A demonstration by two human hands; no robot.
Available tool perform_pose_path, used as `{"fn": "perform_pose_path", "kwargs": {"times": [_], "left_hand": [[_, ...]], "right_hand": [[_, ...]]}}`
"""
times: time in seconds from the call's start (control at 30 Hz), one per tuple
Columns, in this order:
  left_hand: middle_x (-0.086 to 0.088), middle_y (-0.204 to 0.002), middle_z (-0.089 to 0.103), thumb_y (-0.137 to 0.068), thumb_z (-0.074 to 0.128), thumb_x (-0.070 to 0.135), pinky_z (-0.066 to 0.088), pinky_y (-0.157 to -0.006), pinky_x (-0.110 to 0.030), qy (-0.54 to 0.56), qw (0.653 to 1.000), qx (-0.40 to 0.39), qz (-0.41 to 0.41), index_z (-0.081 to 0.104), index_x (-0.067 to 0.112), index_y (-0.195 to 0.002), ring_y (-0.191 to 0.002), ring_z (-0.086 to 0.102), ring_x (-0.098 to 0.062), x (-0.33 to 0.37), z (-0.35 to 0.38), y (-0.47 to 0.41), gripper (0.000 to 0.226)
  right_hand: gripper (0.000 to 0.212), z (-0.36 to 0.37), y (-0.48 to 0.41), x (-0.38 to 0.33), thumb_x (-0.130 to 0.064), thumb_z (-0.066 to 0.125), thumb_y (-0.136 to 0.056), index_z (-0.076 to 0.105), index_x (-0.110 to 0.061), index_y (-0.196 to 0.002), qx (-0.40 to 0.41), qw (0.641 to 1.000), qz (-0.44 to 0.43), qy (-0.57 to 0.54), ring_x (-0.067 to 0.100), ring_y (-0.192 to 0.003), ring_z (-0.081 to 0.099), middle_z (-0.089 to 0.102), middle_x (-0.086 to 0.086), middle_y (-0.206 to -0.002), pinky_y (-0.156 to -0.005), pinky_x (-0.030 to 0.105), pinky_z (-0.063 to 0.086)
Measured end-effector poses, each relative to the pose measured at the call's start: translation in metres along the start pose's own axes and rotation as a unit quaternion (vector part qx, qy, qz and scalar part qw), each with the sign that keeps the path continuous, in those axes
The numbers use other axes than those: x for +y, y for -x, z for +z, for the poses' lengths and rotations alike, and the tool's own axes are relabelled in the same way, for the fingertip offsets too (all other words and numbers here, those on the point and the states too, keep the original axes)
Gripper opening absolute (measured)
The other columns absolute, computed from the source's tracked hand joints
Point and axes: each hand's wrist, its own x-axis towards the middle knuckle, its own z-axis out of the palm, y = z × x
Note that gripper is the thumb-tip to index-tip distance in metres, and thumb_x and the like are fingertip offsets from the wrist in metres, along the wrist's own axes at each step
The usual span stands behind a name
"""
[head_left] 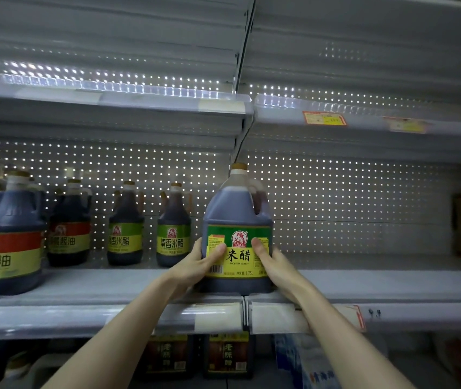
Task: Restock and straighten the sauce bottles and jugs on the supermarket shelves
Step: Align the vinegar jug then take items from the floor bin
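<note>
1. Between your hands stands a large clear plastic rice vinegar jug (237,231), squarish in body with a moulded handle at its upper right shoulder, a short white neck and a tan cap; the liquid inside is dark brown.
2. Its glossy green-and-yellow label reads "米醋", "RICE VINEGAR" and "1.75L", with a round red-and-white logo above and a barcode at the lower left.
3. Your left hand (201,262) presses the jug's left side, thumb laid across the label; your right hand (272,262) presses the right side the same way. Both are closed around the jug, which sits upright on the grey metal shelf (364,282), near its front edge.
4. Well to the left of your left hand, two smaller bottles (173,224) set further back read "清香米醋"; beyond them red-banded soy sauce jugs (9,237) read "酱油".
5. Behind everything runs a perforated metal back panel (350,206).
</note>
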Motion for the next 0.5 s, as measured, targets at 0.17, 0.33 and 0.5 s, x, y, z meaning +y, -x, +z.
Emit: {"fn": "perform_pose_path", "kwargs": {"times": [0.17,0.33,0.5], "left_hand": [[-0.001,-0.12,0.064,-0.096,0.048,0.029,0.054,-0.078,-0.019,-0.013,1.0,-0.003,0.012,0.036,0.018,-0.135,-0.102,0.066,-0.009,-0.0015,0.0015,-0.0021,0.042],[-0.002,-0.117,0.065,-0.09,0.055,0.034,0.056,-0.078,-0.022,-0.033,0.999,0.018,0.01,0.03,0.011,-0.139,-0.099,0.067,-0.011,-0.0055,0.0064,-0.0078,0.06],[-0.001,-0.116,0.065,-0.097,0.049,0.027,0.055,-0.074,-0.018,-0.031,0.999,0.016,0.012,0.032,0.012,-0.137,-0.097,0.066,-0.007,-0.0019,0.009,-0.0057,0.046]], "right_hand": [[0.087,-0.0003,0.0006,0.0015,-0.077,0.054,-0.062,0.052,-0.02,-0.127,0.0,1.0,-0.012,0.007,0.015,-0.104,0.067,0.07,-0.002,-0.113,-0.1,0.041,0.05],[0.086,-0.0056,-0.0015,0.0038,-0.074,0.057,-0.062,0.052,-0.018,-0.127,-0.005,1.0,-0.005,-0.029,0.017,-0.105,0.067,0.071,0.0,-0.113,-0.1,0.042,0.05],[0.074,-0.0056,-0.0018,0.0045,-0.067,0.056,-0.071,0.053,-0.018,-0.127,-0.01,0.999,-0.014,-0.04,0.015,-0.104,0.067,0.071,-0.001,-0.113,-0.097,0.037,0.051]]}}
